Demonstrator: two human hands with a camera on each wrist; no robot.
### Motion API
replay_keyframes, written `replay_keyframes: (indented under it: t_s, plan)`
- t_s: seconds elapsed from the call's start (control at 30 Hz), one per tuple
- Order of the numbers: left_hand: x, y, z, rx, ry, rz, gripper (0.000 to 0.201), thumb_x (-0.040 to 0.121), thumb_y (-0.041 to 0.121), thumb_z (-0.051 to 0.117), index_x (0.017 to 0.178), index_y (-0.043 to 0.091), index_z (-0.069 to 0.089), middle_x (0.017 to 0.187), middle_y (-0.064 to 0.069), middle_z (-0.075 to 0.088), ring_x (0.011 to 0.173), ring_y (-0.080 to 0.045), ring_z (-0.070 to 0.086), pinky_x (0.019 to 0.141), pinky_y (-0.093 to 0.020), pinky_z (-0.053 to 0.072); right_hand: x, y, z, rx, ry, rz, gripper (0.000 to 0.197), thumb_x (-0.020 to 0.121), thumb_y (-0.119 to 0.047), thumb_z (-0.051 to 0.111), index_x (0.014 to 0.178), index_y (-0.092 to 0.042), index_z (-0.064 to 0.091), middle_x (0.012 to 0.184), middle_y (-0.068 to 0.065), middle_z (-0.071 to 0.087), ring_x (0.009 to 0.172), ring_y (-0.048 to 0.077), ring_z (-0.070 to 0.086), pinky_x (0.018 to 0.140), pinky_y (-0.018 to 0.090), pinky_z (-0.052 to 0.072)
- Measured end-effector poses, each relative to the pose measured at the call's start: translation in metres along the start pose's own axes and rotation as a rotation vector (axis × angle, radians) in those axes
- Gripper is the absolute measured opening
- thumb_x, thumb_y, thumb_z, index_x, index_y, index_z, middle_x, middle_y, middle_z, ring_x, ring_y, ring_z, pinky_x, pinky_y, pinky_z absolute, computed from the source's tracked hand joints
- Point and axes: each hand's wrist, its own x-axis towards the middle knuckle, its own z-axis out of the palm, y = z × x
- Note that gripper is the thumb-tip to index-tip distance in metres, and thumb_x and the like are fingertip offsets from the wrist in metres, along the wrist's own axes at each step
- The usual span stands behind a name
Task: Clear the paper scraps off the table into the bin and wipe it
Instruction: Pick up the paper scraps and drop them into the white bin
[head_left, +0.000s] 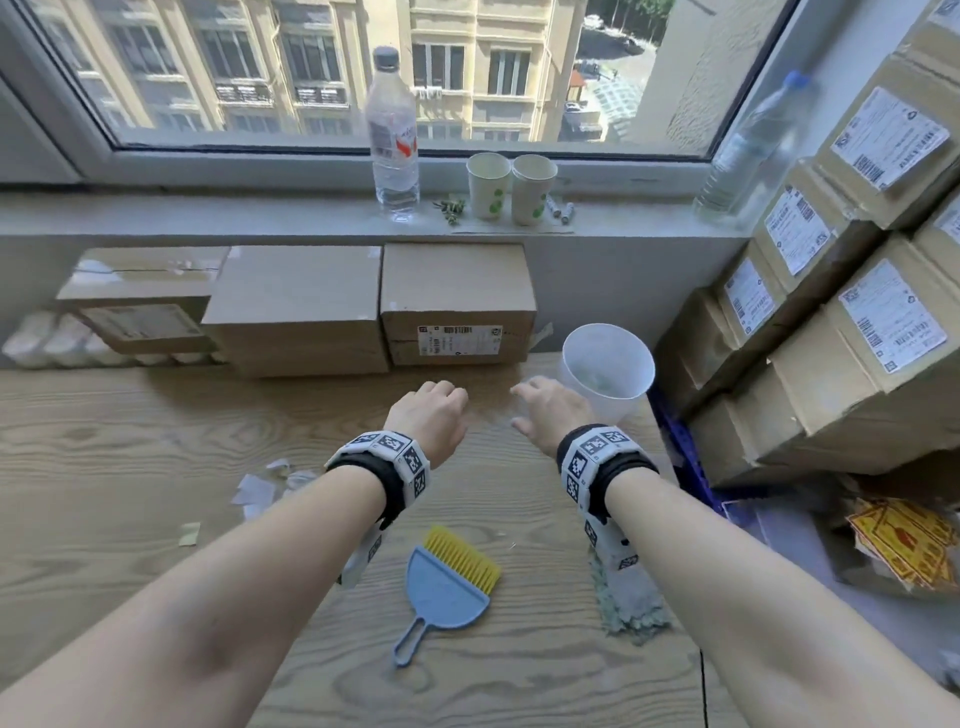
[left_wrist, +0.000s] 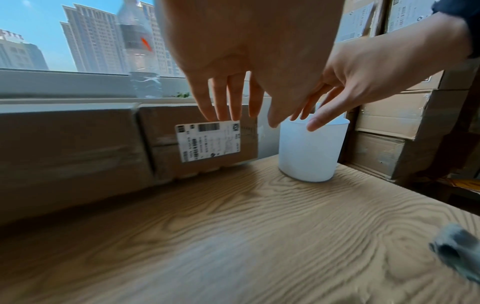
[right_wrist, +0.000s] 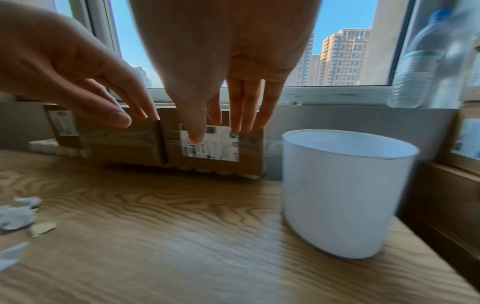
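Both hands hover above the wooden table, empty, fingers straight and pointing down. My left hand is mid-table; my right hand hangs just left of the white bin, which has some scraps inside. In the wrist views the left hand and right hand hold nothing, with the bin close by. White paper scraps lie under my left forearm, and a small yellowish scrap sits further left. A blue dustpan with a yellow brush and a grey cloth lie near me.
Cardboard boxes line the table's back edge, and stacked labelled boxes wall the right side. On the windowsill stand a water bottle, two paper cups and a second bottle. The table's right edge drops beside the cloth.
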Motion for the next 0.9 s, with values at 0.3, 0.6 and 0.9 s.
replay_keyframes:
  t_s: [0.3, 0.6, 0.9]
  plan:
    - [-0.117, -0.120, 0.015, -0.082, -0.083, -0.194, 0.032, 0.092, 0.025, 0.047, 0.121, 0.010, 0.049, 0.129, -0.007, 0.050, 0.120, -0.025, 0.044, 0.091, -0.041, 0.045, -0.006, -0.150, 0.053, -0.009, -0.127, -0.141, 0.041, 0.092, -0.032, 0.055, 0.128, -0.016, 0.048, 0.130, 0.005, 0.049, 0.119, 0.026, 0.050, 0.093, 0.042, 0.047]
    - [-0.206, -0.212, 0.053, -0.149, -0.150, -0.356, 0.042, 0.091, 0.029, 0.052, 0.130, 0.015, 0.043, 0.132, -0.005, 0.049, 0.121, -0.024, 0.044, 0.092, -0.038, 0.045, -0.014, -0.244, 0.118, 0.017, -0.295, -0.221, 0.050, 0.091, -0.033, 0.058, 0.136, -0.020, 0.042, 0.137, 0.007, 0.044, 0.124, 0.027, 0.046, 0.097, 0.041, 0.044]
    - [-0.231, -0.229, 0.091, -0.161, -0.305, -0.421, 0.090, 0.074, 0.053, 0.066, 0.143, 0.040, 0.009, 0.157, -0.007, -0.005, 0.144, -0.032, 0.003, 0.109, -0.051, 0.027, -0.016, -0.278, 0.166, 0.029, -0.327, -0.238, 0.096, 0.073, -0.045, 0.074, 0.146, -0.042, 0.011, 0.158, 0.009, -0.006, 0.144, 0.031, 0.013, 0.111, 0.061, 0.020]
